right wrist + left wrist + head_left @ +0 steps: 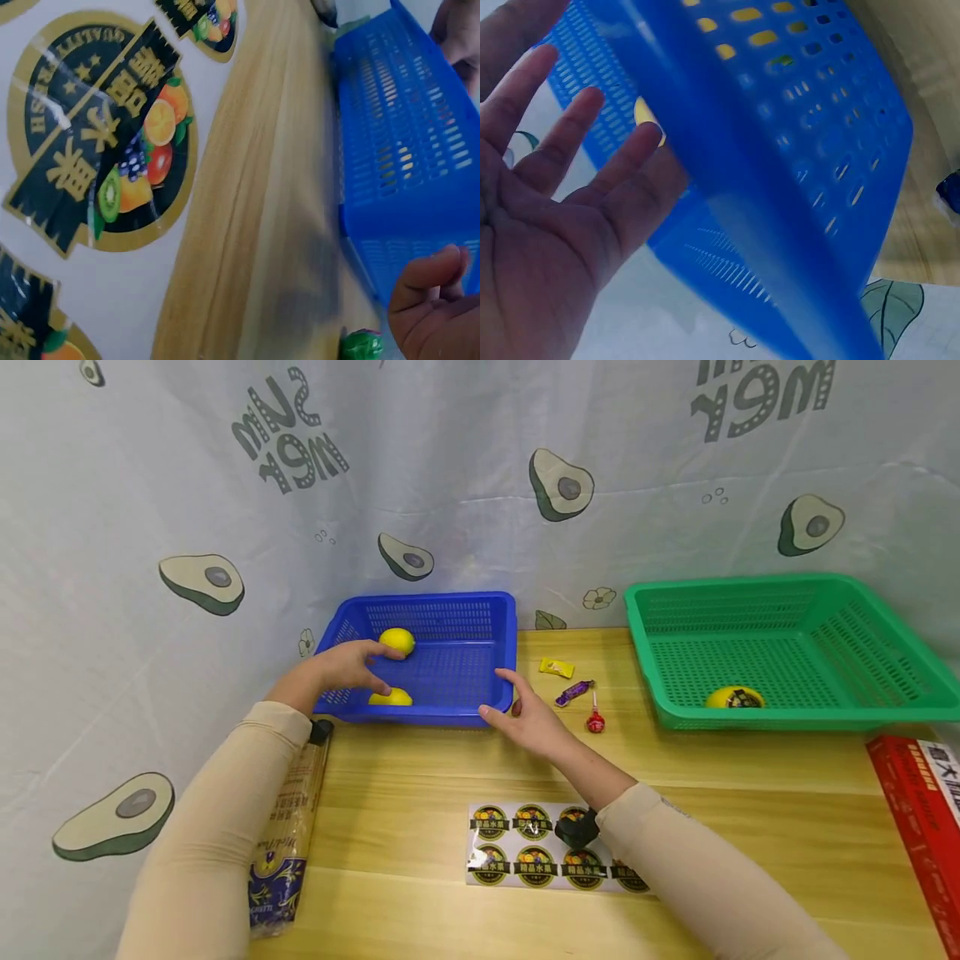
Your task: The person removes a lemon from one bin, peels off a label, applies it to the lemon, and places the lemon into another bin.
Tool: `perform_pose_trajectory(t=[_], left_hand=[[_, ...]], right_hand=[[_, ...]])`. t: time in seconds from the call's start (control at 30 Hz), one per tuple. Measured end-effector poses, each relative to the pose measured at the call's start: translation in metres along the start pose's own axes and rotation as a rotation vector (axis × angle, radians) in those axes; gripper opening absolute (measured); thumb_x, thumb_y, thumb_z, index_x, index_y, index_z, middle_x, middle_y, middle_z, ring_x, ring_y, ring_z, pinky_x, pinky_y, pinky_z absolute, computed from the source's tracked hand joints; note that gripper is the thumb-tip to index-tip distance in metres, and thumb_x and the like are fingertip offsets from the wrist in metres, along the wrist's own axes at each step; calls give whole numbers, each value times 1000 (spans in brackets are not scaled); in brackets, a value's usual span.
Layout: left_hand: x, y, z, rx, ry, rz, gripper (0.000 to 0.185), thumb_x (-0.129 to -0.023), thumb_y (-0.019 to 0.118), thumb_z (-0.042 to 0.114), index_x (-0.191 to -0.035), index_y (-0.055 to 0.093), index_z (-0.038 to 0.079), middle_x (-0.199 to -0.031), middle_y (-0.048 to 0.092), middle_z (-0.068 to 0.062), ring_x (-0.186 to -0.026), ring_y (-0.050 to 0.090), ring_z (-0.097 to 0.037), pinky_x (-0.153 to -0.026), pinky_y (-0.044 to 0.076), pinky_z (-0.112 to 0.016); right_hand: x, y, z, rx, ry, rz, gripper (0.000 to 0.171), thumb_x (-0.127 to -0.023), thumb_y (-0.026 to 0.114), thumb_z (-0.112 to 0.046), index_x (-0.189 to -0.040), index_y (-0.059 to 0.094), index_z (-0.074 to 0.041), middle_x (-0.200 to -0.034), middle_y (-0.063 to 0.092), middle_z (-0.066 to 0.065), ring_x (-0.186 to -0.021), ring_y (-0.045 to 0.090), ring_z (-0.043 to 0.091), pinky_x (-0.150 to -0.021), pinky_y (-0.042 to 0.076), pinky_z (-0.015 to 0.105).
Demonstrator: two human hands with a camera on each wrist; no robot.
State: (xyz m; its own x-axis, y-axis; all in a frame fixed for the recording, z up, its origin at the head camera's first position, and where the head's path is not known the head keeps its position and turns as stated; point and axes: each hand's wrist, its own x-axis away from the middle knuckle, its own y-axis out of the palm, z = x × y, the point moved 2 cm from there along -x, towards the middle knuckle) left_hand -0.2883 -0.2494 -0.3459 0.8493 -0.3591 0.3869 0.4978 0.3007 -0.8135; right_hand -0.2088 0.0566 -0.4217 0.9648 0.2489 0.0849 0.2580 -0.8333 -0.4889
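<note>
A blue plastic basket (450, 717) stands against the curtain, and two lemons lie in its left part: one lemon (397, 641) at the back, another lemon (392, 697) by the front wall. Between them, my left hand (341, 667) reaches over the left side with fingers spread. The left wrist view shows these fingers (634, 154) loosely extended beside the basket's rim, with nothing held. My right hand (536, 722) is at the front right corner, thumb and forefinger apart about the rim. Whether it touches the rim I cannot tell; its other fingers are partly hidden.
A green basket (750, 724) at the right holds a lemon (735, 697) with a dark label. Between the baskets lie a yellow candy (557, 667), a purple candy (575, 692) and a lollipop (595, 722). A sticker sheet (517, 885), spaghetti pack (281, 860) and red box (911, 827) lie nearer.
</note>
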Motion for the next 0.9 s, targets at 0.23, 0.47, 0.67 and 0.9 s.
perform_pose_trajectory(t=[0.23, 0.47, 0.67, 0.9], left_hand=[[-9, 10, -8, 86, -83, -167, 65, -93, 75, 19, -152, 49, 15, -165, 28, -20, -115, 60, -32, -97, 54, -48], [-15, 20, -12, 63, -78, -246, 58, -99, 65, 16, -153, 47, 11, -162, 38, -17, -137, 47, -37, -113, 42, -55], [-20, 27, -13, 101, -71, -255, 55, -99, 63, 13, -151, 47, 3, -158, 43, -19, -140, 45, -37, -120, 35, -55], [-21, 27, -15, 87, -41, -172, 53, -97, 68, 18, -146, 54, 5, -146, 56, -17, -118, 55, -28, -101, 49, -40]], right_hand=[[-2, 3, 8, -21, 42, -39, 75, -96, 69, -44, -157, 26, -35, -83, 51, 5, -71, 48, 19, -60, 38, 28], [-2, 3, 6, -27, 44, -54, 73, -96, 68, -44, -156, 26, -36, -82, 50, 4, -70, 46, 18, -59, 37, 28], [-2, 2, 7, -32, 55, -57, 73, -96, 68, -44, -155, 26, -37, -82, 50, 4, -70, 47, 18, -60, 37, 28], [-3, 3, 7, -33, 55, -71, 73, -97, 67, -46, -156, 25, -37, -83, 52, 5, -72, 48, 19, -61, 38, 28]])
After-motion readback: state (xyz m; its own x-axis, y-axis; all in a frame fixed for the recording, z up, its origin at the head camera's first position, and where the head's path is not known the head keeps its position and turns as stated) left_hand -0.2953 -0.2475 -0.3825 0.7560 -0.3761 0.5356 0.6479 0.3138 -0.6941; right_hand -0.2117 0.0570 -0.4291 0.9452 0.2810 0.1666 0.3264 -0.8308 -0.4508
